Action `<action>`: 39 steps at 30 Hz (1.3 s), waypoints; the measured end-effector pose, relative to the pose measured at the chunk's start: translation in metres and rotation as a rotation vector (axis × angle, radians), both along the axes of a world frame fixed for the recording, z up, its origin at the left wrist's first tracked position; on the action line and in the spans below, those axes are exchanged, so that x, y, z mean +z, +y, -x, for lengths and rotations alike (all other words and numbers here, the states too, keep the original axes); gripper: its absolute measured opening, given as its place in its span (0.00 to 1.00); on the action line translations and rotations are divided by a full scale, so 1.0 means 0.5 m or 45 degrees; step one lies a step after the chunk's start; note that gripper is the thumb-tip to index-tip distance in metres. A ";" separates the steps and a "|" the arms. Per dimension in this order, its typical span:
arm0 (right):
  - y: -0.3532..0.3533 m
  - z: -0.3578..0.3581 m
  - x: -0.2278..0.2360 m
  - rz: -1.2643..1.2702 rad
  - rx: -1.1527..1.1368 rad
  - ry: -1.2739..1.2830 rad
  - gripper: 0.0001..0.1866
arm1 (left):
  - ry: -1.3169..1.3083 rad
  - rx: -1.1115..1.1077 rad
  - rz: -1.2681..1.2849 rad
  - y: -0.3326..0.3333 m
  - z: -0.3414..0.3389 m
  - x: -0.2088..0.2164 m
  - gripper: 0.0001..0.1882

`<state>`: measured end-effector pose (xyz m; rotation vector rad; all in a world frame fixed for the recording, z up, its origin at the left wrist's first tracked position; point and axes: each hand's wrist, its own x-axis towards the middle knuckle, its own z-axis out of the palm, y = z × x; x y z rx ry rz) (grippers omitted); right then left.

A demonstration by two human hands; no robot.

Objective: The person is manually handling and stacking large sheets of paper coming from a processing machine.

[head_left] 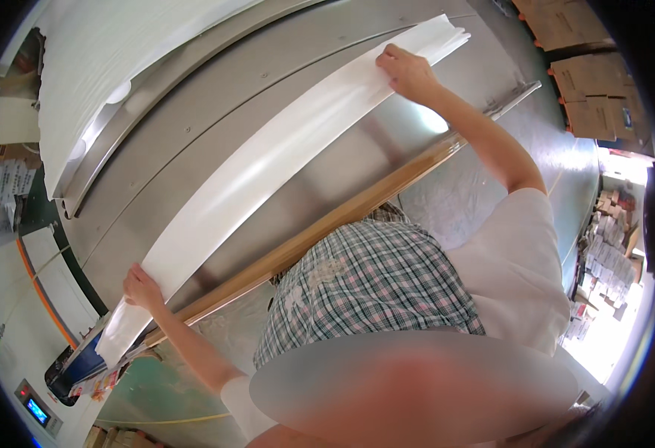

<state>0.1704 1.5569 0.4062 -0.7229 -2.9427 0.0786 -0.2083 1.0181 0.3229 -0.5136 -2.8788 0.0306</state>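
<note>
A long, glossy white strip of folded sheet (260, 164) lies lengthwise across the grey metal table (185, 142). It could be cloth or film; I cannot tell which. My left hand (142, 287) is closed on the strip close to its near-left end, which reaches past the table's corner. Toward the far-right end, my right hand (409, 72) pinches the strip with bent fingers. Several layered edges stick out unevenly beyond that hand. Between my hands the strip is stretched out fairly smooth.
A wooden rail (327, 224) runs along the table's near edge, against my checked apron (372, 276). Behind the table hangs a large white sheet (118, 67) over a metal bar. Cardboard boxes (588, 82) are stacked at the far right. A control panel (38, 409) sits at the lower left.
</note>
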 end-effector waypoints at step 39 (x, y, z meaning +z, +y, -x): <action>0.356 -0.210 -0.173 0.079 -0.336 0.315 0.18 | -0.246 0.195 0.059 -0.032 0.021 -0.016 0.27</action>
